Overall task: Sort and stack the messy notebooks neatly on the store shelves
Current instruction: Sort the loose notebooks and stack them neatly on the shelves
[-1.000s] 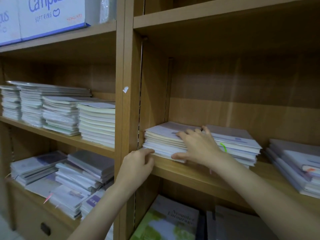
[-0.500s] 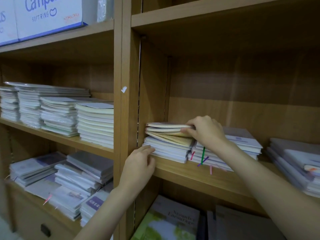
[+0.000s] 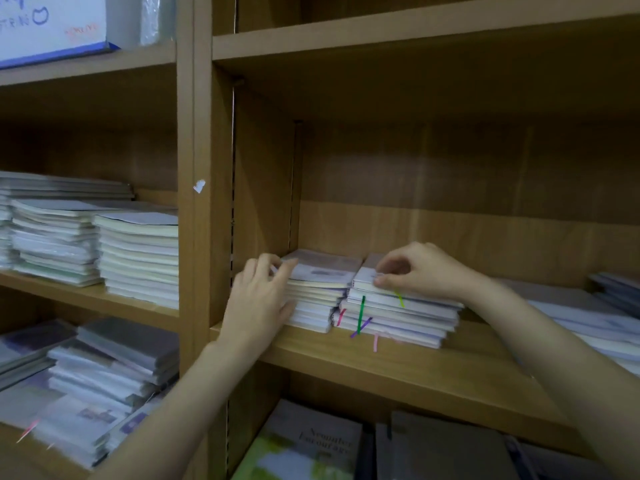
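Partly, right hand (image 3: 412, 271) covering notebook (image 3: 367, 277) top

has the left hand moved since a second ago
Yes. The left hand has come up off the shelf's front edge and to the right, now against the left notebook stack.

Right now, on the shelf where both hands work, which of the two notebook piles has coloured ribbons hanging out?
The right pile, under the right hand: green, purple and pink ribbons hang from its front. The left pile, touched by the left hand, shows none.
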A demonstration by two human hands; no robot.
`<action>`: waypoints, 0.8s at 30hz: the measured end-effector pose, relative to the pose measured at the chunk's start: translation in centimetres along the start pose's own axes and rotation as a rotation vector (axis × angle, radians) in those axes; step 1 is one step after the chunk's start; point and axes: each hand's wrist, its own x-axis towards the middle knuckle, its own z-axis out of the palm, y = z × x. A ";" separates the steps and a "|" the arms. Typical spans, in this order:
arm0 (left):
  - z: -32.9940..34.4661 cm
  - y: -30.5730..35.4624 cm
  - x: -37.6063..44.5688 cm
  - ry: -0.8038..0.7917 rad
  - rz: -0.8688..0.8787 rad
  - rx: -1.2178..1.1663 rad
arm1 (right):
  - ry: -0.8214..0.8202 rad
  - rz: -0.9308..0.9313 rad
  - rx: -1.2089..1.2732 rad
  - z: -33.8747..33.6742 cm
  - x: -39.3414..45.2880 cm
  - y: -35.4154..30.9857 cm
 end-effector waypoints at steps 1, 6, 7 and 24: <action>-0.2 -0.4 1.0 -0.092 0.069 0.040 | -0.004 -0.012 -0.038 0.2 0.1 -0.2; -1.5 -1.9 5.9 -0.540 0.186 0.097 | -0.011 -0.035 -0.061 0.7 -0.3 0.0; -1.6 -2.1 6.5 -0.576 0.192 0.089 | -0.006 -0.038 -0.052 0.7 -0.4 0.2; -1.2 -2.4 8.3 -0.025 0.053 -0.099 | 0.246 0.117 -0.039 2.2 3.1 -5.0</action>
